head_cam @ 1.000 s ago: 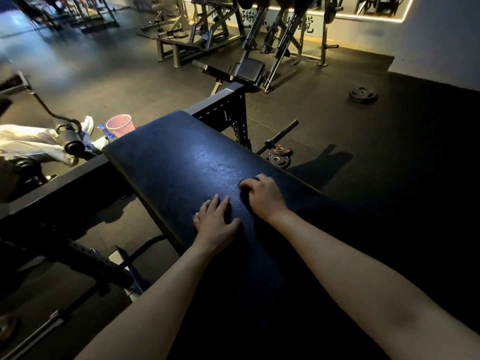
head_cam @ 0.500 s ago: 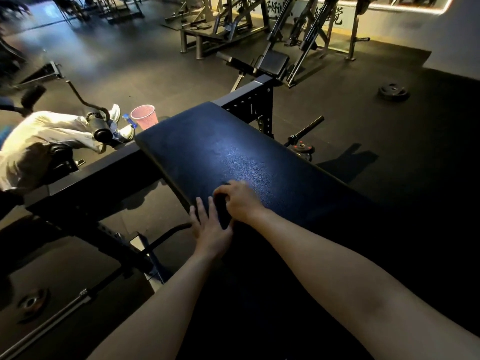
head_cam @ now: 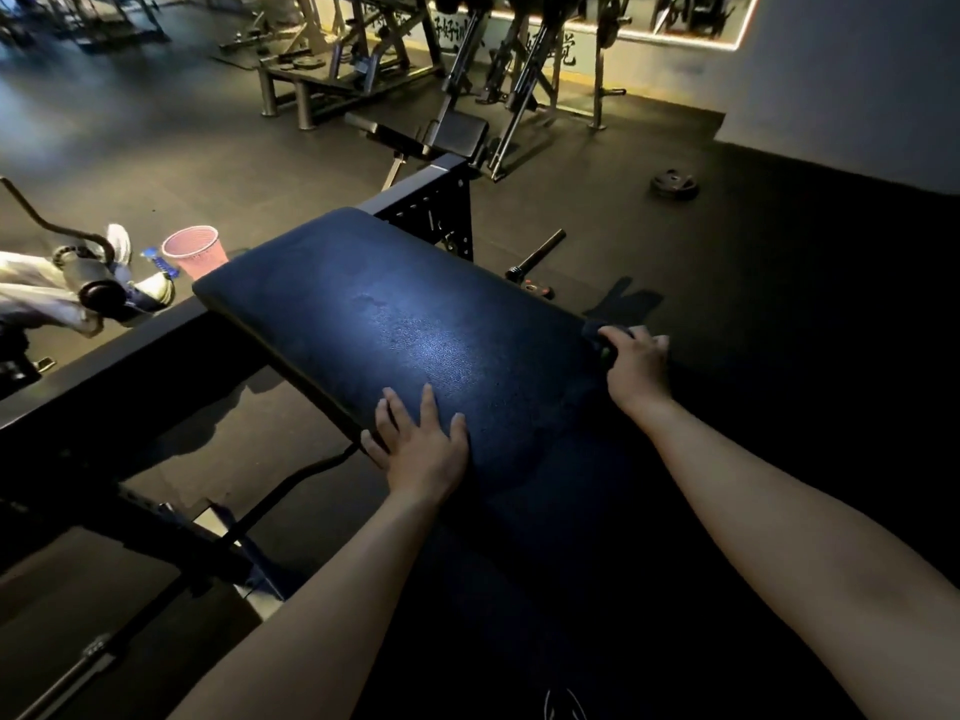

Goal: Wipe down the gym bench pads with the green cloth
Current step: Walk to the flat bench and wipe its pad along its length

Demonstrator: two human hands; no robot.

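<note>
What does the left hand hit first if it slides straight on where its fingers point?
Nothing on the bench pad: the left hand lies flat, fingers aimed along bare pad toward its far edge. Looks free that far.

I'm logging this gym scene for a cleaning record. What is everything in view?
bench pad: one, dark blue, centre
cloth: one, dark with a hint of green, pad's right edge
bin: one, pink, floor beyond the pad's left corner
weight plate: one, black, floor far right
bar: one, black, floor right of the pad
machines: several, dark, along the back wall
other person: one, light trousers, far left, only legs show
left hand: one, flat on the pad's near left edge
right hand: one, grips the cloth
</note>
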